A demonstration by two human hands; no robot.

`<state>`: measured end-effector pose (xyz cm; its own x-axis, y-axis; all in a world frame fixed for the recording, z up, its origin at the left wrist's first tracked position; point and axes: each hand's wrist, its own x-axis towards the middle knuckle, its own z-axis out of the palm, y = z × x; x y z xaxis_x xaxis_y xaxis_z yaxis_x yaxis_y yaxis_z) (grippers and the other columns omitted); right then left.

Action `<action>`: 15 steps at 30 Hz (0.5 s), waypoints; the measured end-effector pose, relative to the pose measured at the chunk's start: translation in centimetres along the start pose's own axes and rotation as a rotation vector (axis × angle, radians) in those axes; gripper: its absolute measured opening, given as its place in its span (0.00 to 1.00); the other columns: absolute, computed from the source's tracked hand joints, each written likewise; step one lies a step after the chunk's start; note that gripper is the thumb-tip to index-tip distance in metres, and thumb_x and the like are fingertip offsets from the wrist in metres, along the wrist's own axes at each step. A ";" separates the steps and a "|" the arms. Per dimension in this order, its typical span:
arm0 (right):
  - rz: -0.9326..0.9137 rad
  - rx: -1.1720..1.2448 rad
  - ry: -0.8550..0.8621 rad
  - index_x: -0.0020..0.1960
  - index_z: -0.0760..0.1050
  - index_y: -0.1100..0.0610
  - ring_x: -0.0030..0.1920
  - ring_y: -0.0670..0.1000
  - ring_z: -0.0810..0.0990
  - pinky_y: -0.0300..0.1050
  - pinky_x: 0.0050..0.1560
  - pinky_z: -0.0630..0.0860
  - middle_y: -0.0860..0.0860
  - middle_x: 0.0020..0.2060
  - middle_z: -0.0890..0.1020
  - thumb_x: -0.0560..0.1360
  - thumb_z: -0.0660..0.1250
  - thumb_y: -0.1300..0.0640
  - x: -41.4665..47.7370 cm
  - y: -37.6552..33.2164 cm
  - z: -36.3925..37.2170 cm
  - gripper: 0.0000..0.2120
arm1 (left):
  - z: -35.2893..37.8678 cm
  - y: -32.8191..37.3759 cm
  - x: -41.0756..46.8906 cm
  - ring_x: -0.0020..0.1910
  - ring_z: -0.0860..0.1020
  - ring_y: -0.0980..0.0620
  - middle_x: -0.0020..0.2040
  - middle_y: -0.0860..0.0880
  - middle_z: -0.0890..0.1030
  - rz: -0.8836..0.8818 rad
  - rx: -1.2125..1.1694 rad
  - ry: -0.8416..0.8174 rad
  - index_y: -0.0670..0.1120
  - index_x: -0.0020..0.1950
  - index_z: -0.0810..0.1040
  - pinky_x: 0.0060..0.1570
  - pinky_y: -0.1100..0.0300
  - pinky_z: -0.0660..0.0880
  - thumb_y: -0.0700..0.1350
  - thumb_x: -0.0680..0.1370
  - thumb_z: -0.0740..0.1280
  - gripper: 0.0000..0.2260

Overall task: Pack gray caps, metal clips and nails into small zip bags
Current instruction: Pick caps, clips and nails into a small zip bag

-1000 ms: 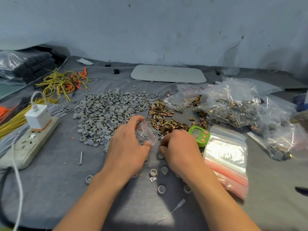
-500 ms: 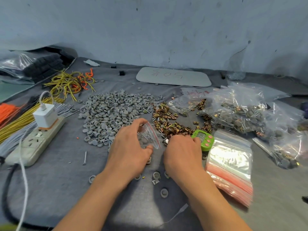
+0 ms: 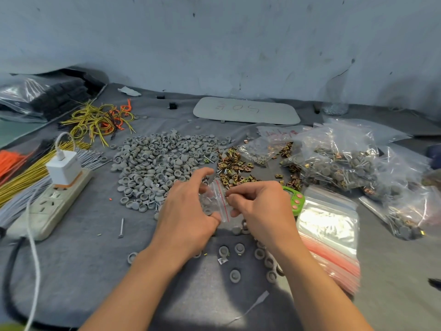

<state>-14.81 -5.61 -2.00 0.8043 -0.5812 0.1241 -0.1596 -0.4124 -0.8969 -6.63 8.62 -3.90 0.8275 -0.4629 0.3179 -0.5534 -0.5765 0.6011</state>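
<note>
Gray caps [image 3: 164, 161]; green timer [image 3: 296, 199]; yellow wires [image 3: 95, 120].

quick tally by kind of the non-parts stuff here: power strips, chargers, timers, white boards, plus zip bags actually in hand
power strip: 1
white charger: 1
green timer: 1
white board: 1
small zip bag, held by the left hand: 1
total: 5

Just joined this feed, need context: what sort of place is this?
Likely a small hand-packing workbench: a cloth-covered table heaped with loose gray caps and metal clips, a stack of empty zip bags, and filled bags beside it.
</note>
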 end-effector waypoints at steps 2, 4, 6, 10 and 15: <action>-0.010 0.009 0.002 0.41 0.87 0.51 0.27 0.43 0.83 0.32 0.31 0.75 0.44 0.27 0.84 0.74 0.76 0.62 0.1 -0.2 0.4 0.08 | 0.0 0.0 -0.1 0.55 0.71 0.59 0.49 0.66 0.72 0.027 0.016 0.008 0.69 0.69 0.65 0.46 0.71 0.62 0.45 0.66 0.79 0.39; -0.012 -0.008 0.038 0.38 0.86 0.50 0.25 0.41 0.80 0.33 0.30 0.74 0.42 0.26 0.83 0.72 0.78 0.60 0.2 -0.4 0.8 0.07 | -0.1 0.1 -0.2 0.57 0.71 0.58 0.49 0.66 0.72 0.048 0.022 0.005 0.69 0.69 0.65 0.48 0.67 0.64 0.43 0.66 0.78 0.39; -0.012 -0.025 0.054 0.36 0.86 0.50 0.26 0.39 0.77 0.32 0.29 0.71 0.43 0.27 0.83 0.70 0.79 0.58 0.4 -0.3 1.0 0.06 | -0.3 0.4 -0.4 0.57 0.72 0.57 0.49 0.67 0.72 0.062 0.017 -0.007 0.70 0.69 0.65 0.53 0.60 0.69 0.42 0.65 0.78 0.41; -0.041 0.030 -0.009 0.40 0.88 0.50 0.26 0.40 0.74 0.35 0.30 0.68 0.44 0.27 0.82 0.73 0.76 0.57 0.4 -0.1 1.5 0.04 | -0.7 1.1 -0.6 0.57 0.73 0.56 0.50 0.65 0.75 0.093 -0.028 -0.044 0.71 0.70 0.65 0.70 0.46 0.72 0.42 0.64 0.77 0.42; -0.067 -0.029 -0.159 0.38 0.88 0.50 0.27 0.39 0.74 0.34 0.29 0.69 0.42 0.27 0.82 0.74 0.75 0.56 0.0 -0.2 1.8 0.07 | -0.5 1.0 -0.6 0.55 0.75 0.59 0.50 0.63 0.76 0.097 -0.088 -0.031 0.71 0.69 0.66 0.69 0.48 0.72 0.41 0.64 0.77 0.42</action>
<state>-13.72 -4.22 -2.58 0.8937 -0.4344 0.1123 -0.1172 -0.4675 -0.8762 -7.64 8.68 -3.08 0.7664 -0.5350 0.3557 -0.6192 -0.4675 0.6309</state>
